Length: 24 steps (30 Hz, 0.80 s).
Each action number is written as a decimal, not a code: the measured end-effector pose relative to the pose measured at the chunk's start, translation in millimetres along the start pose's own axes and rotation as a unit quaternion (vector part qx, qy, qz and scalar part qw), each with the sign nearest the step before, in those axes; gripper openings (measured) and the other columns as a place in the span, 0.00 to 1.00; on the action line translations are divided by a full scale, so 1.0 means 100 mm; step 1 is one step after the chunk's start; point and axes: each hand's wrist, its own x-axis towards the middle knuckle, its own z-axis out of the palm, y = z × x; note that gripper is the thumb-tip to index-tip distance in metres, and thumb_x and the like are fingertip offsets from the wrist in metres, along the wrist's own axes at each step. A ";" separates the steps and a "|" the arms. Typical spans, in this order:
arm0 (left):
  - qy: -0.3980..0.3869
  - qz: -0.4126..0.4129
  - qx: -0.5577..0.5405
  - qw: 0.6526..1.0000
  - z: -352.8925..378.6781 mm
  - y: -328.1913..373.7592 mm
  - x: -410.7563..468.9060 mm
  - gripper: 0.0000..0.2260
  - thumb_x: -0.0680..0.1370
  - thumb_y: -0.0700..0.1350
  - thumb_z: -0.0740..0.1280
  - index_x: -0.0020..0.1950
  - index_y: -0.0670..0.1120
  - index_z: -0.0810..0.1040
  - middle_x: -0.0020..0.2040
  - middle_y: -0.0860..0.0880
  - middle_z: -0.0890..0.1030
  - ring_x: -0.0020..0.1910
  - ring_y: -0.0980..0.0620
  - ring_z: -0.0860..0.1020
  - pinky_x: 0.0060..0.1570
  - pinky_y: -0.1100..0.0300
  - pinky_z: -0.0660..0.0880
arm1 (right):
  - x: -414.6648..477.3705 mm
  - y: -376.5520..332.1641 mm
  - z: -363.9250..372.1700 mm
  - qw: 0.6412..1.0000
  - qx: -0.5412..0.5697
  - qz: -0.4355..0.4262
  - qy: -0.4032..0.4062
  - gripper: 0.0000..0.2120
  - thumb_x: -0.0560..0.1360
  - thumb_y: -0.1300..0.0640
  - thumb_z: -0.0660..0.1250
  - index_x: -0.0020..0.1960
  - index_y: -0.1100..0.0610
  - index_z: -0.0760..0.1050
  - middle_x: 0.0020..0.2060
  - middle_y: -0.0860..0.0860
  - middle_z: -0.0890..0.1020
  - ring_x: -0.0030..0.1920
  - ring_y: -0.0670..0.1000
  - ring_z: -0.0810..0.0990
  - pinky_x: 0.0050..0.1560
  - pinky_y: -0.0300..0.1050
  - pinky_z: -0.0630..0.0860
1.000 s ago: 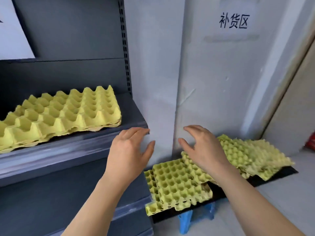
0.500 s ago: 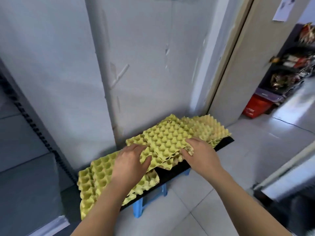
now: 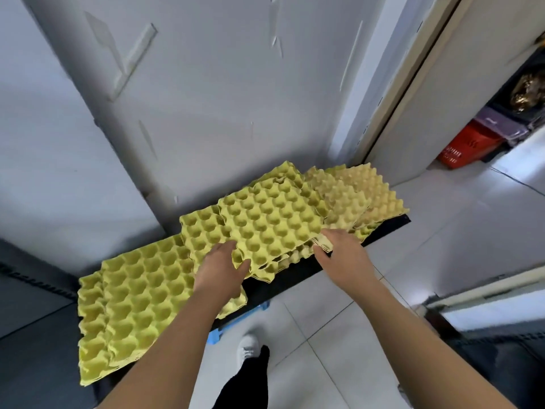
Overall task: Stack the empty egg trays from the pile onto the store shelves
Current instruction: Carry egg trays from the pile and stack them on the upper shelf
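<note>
Yellow-green empty egg trays lie spread along a low black board (image 3: 298, 276) against the white wall. A small stack of trays (image 3: 271, 225) in the middle is tilted up at its near side. My left hand (image 3: 219, 271) grips its near left corner, thumb on top. My right hand (image 3: 343, 256) grips its near right corner, fingers under the edge. More trays (image 3: 138, 305) lie at the left end, and paler trays (image 3: 356, 196) at the right end. The store shelves are out of sight.
The board rests on a blue plastic stool (image 3: 236, 320) over grey floor tiles. My white shoe (image 3: 247, 346) stands just in front. A door frame rises at right, with a red basket (image 3: 469, 146) beyond it. Dark shelving edges show at far left and lower right.
My view swung from the shelf down to the pile. Both hands dropped onto the middle stack, took its near corners and raised its near edge.
</note>
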 end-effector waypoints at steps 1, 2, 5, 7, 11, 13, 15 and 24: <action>-0.010 -0.016 -0.009 1.000 0.07 -0.01 0.14 0.26 0.77 0.54 0.68 0.73 0.48 0.67 0.68 0.47 0.72 0.58 0.47 0.77 0.53 0.52 0.76 | 0.13 0.05 0.06 1.000 -0.001 0.005 -0.011 0.23 0.79 0.49 0.62 0.71 0.58 0.68 0.66 0.54 0.73 0.67 0.53 0.70 0.64 0.47 0.66; -0.019 -0.030 -0.016 0.999 0.15 -0.02 0.29 0.27 0.77 0.54 0.68 0.74 0.48 0.67 0.68 0.47 0.72 0.59 0.47 0.77 0.52 0.52 0.76 | 0.25 0.11 0.11 1.000 -0.002 0.011 -0.020 0.24 0.79 0.49 0.62 0.71 0.58 0.67 0.67 0.54 0.73 0.68 0.53 0.69 0.65 0.47 0.66; -0.050 -0.073 -0.019 0.996 0.36 -0.07 0.66 0.30 0.77 0.55 0.68 0.76 0.48 0.63 0.71 0.47 0.69 0.64 0.47 0.73 0.53 0.55 0.71 | 0.63 0.27 0.27 0.999 0.009 0.033 -0.036 0.24 0.78 0.49 0.63 0.71 0.57 0.67 0.67 0.53 0.73 0.67 0.52 0.69 0.62 0.45 0.67; -0.071 -0.095 -0.012 0.993 0.52 -0.10 0.86 0.32 0.77 0.56 0.68 0.77 0.47 0.60 0.72 0.46 0.68 0.67 0.46 0.70 0.55 0.55 0.70 | 0.86 0.39 0.38 0.998 0.008 0.047 -0.051 0.25 0.78 0.49 0.64 0.71 0.58 0.67 0.66 0.54 0.73 0.65 0.53 0.70 0.61 0.45 0.67; -0.106 -0.148 -0.015 0.983 0.79 -0.15 1.16 0.35 0.76 0.58 0.68 0.77 0.47 0.58 0.72 0.44 0.67 0.68 0.44 0.69 0.52 0.55 0.69 | 1.26 0.62 0.60 0.993 0.008 0.073 -0.090 0.28 0.78 0.47 0.63 0.73 0.57 0.64 0.68 0.56 0.70 0.65 0.55 0.70 0.63 0.49 0.68; -0.114 -0.172 -0.022 0.978 0.92 -0.17 1.27 0.36 0.75 0.58 0.69 0.76 0.47 0.58 0.70 0.43 0.69 0.66 0.42 0.71 0.50 0.53 0.70 | 1.42 0.72 0.70 0.990 0.012 0.084 -0.110 0.28 0.78 0.46 0.63 0.74 0.57 0.63 0.68 0.57 0.69 0.66 0.57 0.69 0.63 0.50 0.68; -0.117 -0.192 -0.024 0.974 1.05 -0.19 1.35 0.38 0.75 0.58 0.70 0.77 0.47 0.56 0.70 0.42 0.69 0.65 0.41 0.72 0.46 0.55 0.69 | 1.58 0.83 0.80 0.988 0.020 0.088 -0.129 0.28 0.78 0.47 0.63 0.74 0.56 0.61 0.67 0.58 0.69 0.65 0.58 0.69 0.61 0.51 0.69; -0.069 -0.273 -0.121 0.952 1.46 -0.19 1.46 0.47 0.71 0.57 0.74 0.80 0.50 0.49 0.74 0.43 0.66 0.66 0.42 0.73 0.48 0.54 0.74 | 2.04 1.26 1.19 0.967 0.060 0.096 -0.228 0.33 0.76 0.44 0.64 0.77 0.48 0.55 0.71 0.60 0.62 0.68 0.59 0.67 0.62 0.51 0.69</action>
